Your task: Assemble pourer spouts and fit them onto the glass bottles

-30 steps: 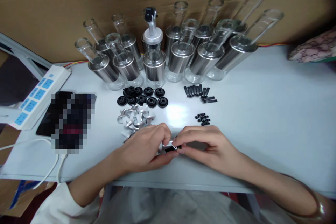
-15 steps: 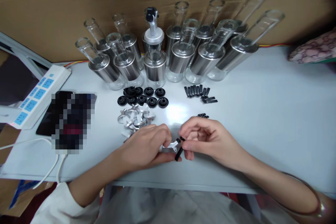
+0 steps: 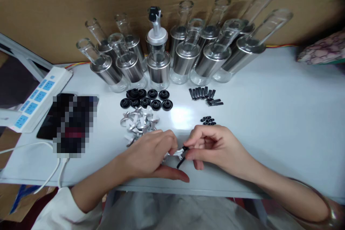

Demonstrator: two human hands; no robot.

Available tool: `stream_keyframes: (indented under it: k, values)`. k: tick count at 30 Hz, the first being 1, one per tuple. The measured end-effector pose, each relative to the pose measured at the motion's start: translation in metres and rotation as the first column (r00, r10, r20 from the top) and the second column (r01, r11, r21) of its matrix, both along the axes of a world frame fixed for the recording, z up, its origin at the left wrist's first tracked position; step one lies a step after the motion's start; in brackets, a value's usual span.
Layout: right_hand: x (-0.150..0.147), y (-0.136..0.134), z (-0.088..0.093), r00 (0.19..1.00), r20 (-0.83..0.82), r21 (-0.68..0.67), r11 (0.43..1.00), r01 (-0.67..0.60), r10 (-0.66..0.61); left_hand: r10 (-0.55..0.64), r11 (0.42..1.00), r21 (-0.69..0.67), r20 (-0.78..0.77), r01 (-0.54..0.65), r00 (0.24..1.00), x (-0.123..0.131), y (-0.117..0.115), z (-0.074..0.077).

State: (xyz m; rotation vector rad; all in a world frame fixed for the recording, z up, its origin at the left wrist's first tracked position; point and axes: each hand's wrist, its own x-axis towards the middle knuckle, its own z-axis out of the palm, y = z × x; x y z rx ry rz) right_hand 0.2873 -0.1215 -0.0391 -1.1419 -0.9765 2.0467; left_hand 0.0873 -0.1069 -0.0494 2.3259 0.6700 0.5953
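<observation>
My left hand (image 3: 155,151) is closed with curled fingers round a silver pourer spout (image 3: 178,152), its thumb stretched out below. My right hand (image 3: 211,147) pinches a small black ring (image 3: 185,148) at the spout's tip with thumb and forefinger. A narrow black flap (image 3: 181,162) hangs down beside the tip, by my right thumb. Whether the ring encircles the tip is hard to see. Beyond my left hand lie several silver pourer tops (image 3: 140,122) in a heap. Small black rings (image 3: 208,120) lie past my right hand.
Glass bottles with steel sleeves (image 3: 159,72) stand along the back, one topped with a silver pourer (image 3: 157,36). Black stoppers (image 3: 156,105) and black flaps (image 3: 199,93) lie before them. At left are a power strip (image 3: 40,97) and phones (image 3: 75,125) with white cables.
My right hand has brought the black ring against the spout's tip. The flap has tilted and shifted slightly left. My left thumb has come away from the flap and stretched out lower.
</observation>
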Motion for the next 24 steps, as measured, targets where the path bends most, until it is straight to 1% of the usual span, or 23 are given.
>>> stream_keyframes:
  k: [7, 11, 17, 20, 24]
  values:
    - [0.002, 0.0011, -0.0012, 1.0, 0.029, 0.017, 1.0, 0.002, -0.002, 0.009, 1.0, -0.011, -0.024, -0.009, 1.0, 0.0, 0.0003, 0.0004]
    - [0.0009, 0.002, -0.0009, 0.999, 0.038, 0.024, 1.0, 0.013, -0.014, 0.041, 0.999, 0.006, -0.037, -0.041, 0.998, -0.0002, -0.0001, 0.0002]
    - [0.0001, 0.0002, -0.0032, 0.998, 0.062, 0.102, 0.995, 0.021, -0.027, 0.05, 0.998, 0.029, -0.01, -0.05, 0.999, 0.0011, -0.0019, -0.0018]
    - [0.0014, -0.0004, -0.0045, 0.998, 0.06, 0.13, 0.992, 0.006, -0.014, 0.064, 0.998, 0.013, -0.009, -0.064, 0.998, 0.0008, -0.0022, -0.0014]
    - [0.0021, 0.0017, -0.0046, 1.0, 0.024, 0.093, 0.996, 0.008, -0.01, 0.067, 0.997, -0.024, -0.016, -0.068, 0.998, 0.0009, -0.0022, -0.0005]
